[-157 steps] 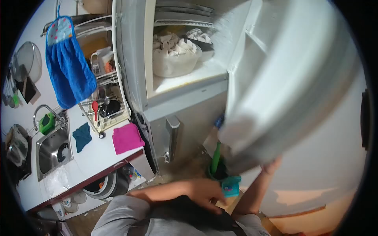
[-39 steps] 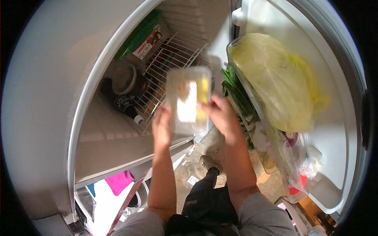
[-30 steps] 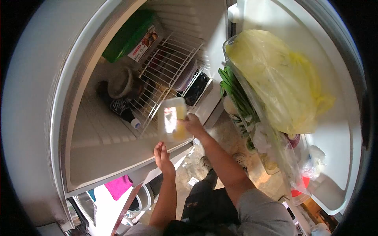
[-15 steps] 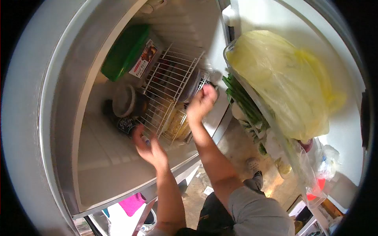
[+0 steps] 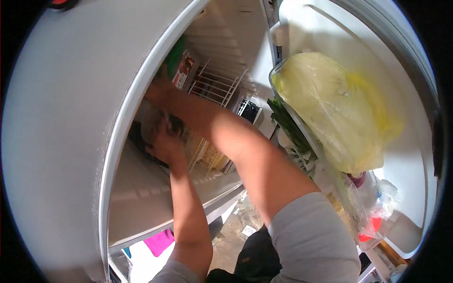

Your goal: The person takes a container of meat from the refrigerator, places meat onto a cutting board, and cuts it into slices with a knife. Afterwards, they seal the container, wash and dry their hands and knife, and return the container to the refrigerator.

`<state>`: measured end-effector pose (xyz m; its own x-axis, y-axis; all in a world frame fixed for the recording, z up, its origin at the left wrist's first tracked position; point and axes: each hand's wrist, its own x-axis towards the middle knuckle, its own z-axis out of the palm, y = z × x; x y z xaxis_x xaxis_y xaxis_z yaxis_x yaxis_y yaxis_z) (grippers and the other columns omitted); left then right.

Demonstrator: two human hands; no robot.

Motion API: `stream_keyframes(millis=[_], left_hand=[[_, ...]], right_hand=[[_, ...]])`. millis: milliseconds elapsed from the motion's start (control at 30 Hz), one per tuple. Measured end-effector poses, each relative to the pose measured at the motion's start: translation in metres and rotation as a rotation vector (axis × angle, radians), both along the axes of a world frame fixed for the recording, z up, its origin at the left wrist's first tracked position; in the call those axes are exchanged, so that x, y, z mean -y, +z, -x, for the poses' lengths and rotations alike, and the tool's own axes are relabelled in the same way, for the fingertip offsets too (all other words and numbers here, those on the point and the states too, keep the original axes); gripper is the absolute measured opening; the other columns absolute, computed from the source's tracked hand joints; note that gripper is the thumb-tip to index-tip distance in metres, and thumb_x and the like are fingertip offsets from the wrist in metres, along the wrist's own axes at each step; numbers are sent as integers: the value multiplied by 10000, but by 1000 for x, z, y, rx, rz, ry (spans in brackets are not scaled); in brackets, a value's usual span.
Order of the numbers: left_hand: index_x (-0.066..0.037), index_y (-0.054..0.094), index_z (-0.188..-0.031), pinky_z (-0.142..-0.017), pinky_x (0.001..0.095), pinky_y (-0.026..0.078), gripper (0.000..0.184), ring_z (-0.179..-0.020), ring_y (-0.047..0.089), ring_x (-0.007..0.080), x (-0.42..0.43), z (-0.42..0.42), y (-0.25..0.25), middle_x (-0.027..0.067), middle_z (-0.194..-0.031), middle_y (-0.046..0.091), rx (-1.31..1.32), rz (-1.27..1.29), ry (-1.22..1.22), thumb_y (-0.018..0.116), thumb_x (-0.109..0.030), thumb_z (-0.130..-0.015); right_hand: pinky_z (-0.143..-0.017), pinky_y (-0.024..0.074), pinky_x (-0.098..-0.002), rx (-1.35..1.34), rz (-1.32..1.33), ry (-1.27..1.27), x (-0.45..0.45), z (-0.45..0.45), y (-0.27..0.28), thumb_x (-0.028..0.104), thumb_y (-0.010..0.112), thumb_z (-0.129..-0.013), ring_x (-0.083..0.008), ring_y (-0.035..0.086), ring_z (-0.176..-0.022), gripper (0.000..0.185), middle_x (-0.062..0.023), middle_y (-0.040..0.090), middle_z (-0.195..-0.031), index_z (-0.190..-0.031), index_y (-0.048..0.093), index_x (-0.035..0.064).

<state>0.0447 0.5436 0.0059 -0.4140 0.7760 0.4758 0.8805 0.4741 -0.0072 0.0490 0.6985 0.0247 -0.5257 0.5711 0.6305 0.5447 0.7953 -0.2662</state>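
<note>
Both my hands are inside the open fridge. My left hand (image 5: 166,141) is at the round, greyish container (image 5: 150,123), its fingers curled against the near side. My right hand (image 5: 162,90) reaches past it to the back left, close to the green-lidded box (image 5: 175,55) with a picture label (image 5: 185,67); shadow hides most of its fingers and whatever they touch. A dark bottle (image 5: 137,137) lies partly hidden behind my left hand. The white wire shelf (image 5: 214,85) runs beneath my right forearm, with a yellowish container (image 5: 212,158) under it.
The open fridge door (image 5: 406,155) stands on the right, its shelf holding a yellow plastic bag (image 5: 330,113), green leafy stalks (image 5: 290,125) and smaller bags. At lower left are a pink cloth (image 5: 159,242) and the counter. A grey fridge edge (image 5: 113,160) curves along the left.
The translucent box held earlier has left my hands. My right hand has crossed left toward the green-lidded box, and my left hand has moved up to the round container.
</note>
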Motion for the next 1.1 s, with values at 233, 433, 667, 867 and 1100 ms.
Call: stream_keyframes(millis=[233, 433, 667, 867, 1100], left_hand=[[-155, 569, -1144, -897, 605, 318, 316, -1100, 522, 238, 11, 2, -12, 36, -1156, 584, 61, -70, 13, 553, -170, -829], [-118, 580, -1114, -896, 580, 333, 337, -1071, 529, 276, 13, -6, -6, 106, -1125, 584, 96, -134, -37, 547, -95, -779], [-51, 522, -1194, -937, 435, 356, 466, -1076, 513, 244, -79, -15, 37, 86, -1123, 570, 1632, -621, -298, 568, -337, -828], [-62, 509, -1190, -884, 430, 442, 358, -1019, 561, 261, -123, -5, 15, 102, -1102, 574, 2021, -586, -613, 529, -199, -860], [-14, 489, -1197, -874, 393, 475, 356, -1019, 568, 263, -90, -9, 24, 128, -1147, 562, 2088, -564, -634, 541, -108, -858]], right_hand=[[-975, 151, -718, -124, 27, -51, 25, -77, 1, 244, 521, -810, -294, 417, -1223, 280, -61, 536, -1226, -1061, 640, 279], [-929, 252, -705, -215, 97, -333, -18, -140, -17, 232, 561, -777, -300, 410, -1215, 297, -74, 518, -1232, -1068, 615, 251], [-834, 468, -396, -1010, 266, -307, -38, -152, 1, 251, 689, -653, -372, 570, -941, 386, -172, 595, -1007, -944, 619, 9], [-880, 440, -387, -971, 567, 30, -25, -161, -9, 285, 762, -585, -316, 582, -988, 584, -176, 623, -1046, -1058, 600, -14], [-814, 463, -375, -1081, 688, -250, 42, -185, 22, 254, 739, -636, -310, 608, -926, 454, -176, 643, -976, -1013, 622, 30]])
